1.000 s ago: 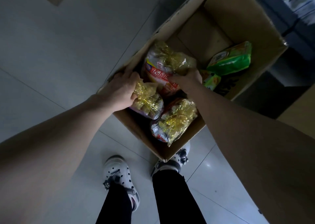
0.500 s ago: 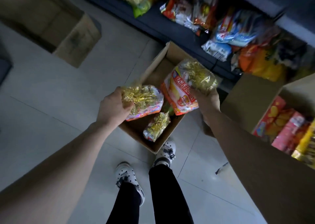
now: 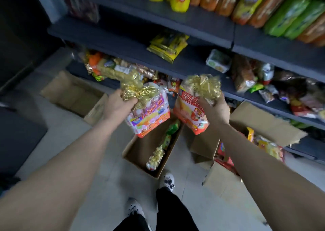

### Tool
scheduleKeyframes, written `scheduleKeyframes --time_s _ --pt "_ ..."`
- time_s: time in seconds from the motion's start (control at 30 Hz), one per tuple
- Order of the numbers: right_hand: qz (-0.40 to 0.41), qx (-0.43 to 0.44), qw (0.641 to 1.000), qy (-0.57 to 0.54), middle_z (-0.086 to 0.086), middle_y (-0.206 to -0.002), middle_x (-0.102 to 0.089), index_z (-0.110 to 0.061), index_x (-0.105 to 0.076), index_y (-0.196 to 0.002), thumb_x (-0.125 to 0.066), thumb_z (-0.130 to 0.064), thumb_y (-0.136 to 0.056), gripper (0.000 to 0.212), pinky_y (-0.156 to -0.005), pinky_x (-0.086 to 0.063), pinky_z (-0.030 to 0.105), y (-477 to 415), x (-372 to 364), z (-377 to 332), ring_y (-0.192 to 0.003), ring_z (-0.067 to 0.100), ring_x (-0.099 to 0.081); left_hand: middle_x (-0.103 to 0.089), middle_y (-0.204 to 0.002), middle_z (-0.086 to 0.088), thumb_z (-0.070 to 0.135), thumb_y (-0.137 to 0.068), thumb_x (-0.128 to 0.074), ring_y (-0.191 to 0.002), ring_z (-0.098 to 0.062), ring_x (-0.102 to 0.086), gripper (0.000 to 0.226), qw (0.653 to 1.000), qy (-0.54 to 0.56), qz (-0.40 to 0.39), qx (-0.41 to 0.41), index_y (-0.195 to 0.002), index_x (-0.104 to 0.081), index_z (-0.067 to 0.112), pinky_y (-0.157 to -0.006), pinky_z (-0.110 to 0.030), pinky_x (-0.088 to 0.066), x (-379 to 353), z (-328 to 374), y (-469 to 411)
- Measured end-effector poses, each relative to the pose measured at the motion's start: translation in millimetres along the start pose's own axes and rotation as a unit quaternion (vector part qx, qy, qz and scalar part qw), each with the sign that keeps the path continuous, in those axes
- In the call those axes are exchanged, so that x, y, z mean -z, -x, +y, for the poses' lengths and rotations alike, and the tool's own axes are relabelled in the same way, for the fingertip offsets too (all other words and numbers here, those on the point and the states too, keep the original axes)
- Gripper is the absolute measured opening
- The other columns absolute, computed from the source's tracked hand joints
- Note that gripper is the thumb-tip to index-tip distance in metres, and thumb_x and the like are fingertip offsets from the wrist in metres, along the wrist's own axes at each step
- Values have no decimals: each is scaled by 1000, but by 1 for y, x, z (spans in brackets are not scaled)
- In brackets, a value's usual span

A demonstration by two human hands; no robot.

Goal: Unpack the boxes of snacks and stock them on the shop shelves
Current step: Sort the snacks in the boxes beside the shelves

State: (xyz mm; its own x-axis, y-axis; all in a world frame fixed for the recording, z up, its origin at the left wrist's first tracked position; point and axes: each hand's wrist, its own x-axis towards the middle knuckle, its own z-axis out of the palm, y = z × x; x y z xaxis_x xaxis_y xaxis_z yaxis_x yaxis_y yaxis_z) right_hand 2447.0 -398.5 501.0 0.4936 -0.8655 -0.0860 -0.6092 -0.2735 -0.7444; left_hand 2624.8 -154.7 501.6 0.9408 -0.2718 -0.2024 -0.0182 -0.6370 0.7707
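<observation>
both bags have come up out of the box since a moment ago and now hang in the air above it, with the view swung up towards the shelves. nearest, 2 white shoes (image 3: 168, 180) stand on the tiled floor (image 3: 109, 186). just past them sits the open box (image 3: 140, 153), with 1 gold-topped bag (image 3: 155, 157) and some green packs (image 3: 171, 127) lying inside. above it the left hand (image 3: 117, 105) has its fingers curled round the gold foil neck of the left bag (image 3: 149, 114), and the right hand (image 3: 215, 110) grips the gold top of the right bag (image 3: 190, 114); the 2 hang side by side. a second box (image 3: 225, 183) holding red and yellow packs stands at the right, a third box (image 3: 70, 91) at the left. beyond, dark shelves (image 3: 112, 37) carry mixed snack packs.
</observation>
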Motion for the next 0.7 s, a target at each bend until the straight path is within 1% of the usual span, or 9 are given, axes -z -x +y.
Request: scheduleKeyframes --time_s 0.1,0.17,0.27,0.37,0.43,0.5,0.53,0.6,0.7 --pt "32 36 999 -19 6 -124 -64 -20 -48 -134 -67 -44 -90 54 -95 -47 40 3 44 -40 -114 30 -59 -66 -96 2 40 -76 -70 -98 -25 -62 30 999 16 14 -42 -99 -63 21 -85 -35 -51 38 47 5" --pt "52 61 996 -33 6 -125 -64 -20 -47 -135 -68 -41 -90 54 -97 -48 41 5 70 -67 -114 28 -59 -64 -93 4 38 -77 -71 -95 -23 -61 28 996 19 29 -84 -100 -64 23 -81 -32 -49 59 81 9" --pt "75 85 992 -48 4 -122 -65 -21 -48 -132 -68 -43 -89 52 -95 -50 45 4 103 -103 -110 28 -62 -64 -87 6 37 -76 -71 -88 -21 -61 19 988 29 52 -142 -89 -62 26 -75 -30 -46 89 131 14" --pt "93 115 987 -69 0 -118 -65 -23 -49 -125 -67 -45 -89 46 -89 -55 48 1 133 -134 -102 27 -66 -61 -84 8 36 -79 -71 -85 -17 -59 22 980 47 65 -184 -94 -63 22 -72 -28 -42 113 177 19" --pt "108 131 983 -66 4 -126 -63 -17 -49 -132 -65 -43 -92 51 -91 -53 45 -2 153 -153 -109 28 -63 -61 -84 8 36 -80 -70 -84 -17 -59 23 972 52 71 -218 -96 -62 21 -72 -28 -42 124 208 22" --pt "121 145 981 -55 8 -133 -60 -12 -47 -139 -64 -43 -93 58 -94 -52 46 -9 171 -169 -114 29 -61 -57 -80 13 35 -83 -70 -78 -12 -59 23 967 51 71 -240 -97 -57 22 -72 -28 -41 133 234 22" --pt "127 151 979 -53 9 -131 -62 -12 -48 -139 -64 -45 -92 59 -94 -53 47 -12 181 -177 -113 29 -62 -57 -79 13 35 -84 -69 -77 -11 -59 23 964 51 71 -251 -97 -55 23 -73 -29 -43 136 247 19" --pt "133 160 977 -53 7 -122 -67 -14 -53 -133 -64 -47 -91 55 -88 -56 48 -27 199 -186 -105 27 -66 -62 -84 10 36 -83 -69 -78 -13 -62 23 957 49 77 -274 -98 -56 24 -72 -31 -49 140 270 9" --pt "148 183 971 -49 2 -113 -70 -17 -57 -125 -61 -52 -87 51 -85 -57 47 -57 228 -202 -99 25 -68 -64 -87 7 36 -84 -69 -74 -11 -59 22 949 35 81 -302 -99 -60 23 -60 -27 -42 144 308 -8"
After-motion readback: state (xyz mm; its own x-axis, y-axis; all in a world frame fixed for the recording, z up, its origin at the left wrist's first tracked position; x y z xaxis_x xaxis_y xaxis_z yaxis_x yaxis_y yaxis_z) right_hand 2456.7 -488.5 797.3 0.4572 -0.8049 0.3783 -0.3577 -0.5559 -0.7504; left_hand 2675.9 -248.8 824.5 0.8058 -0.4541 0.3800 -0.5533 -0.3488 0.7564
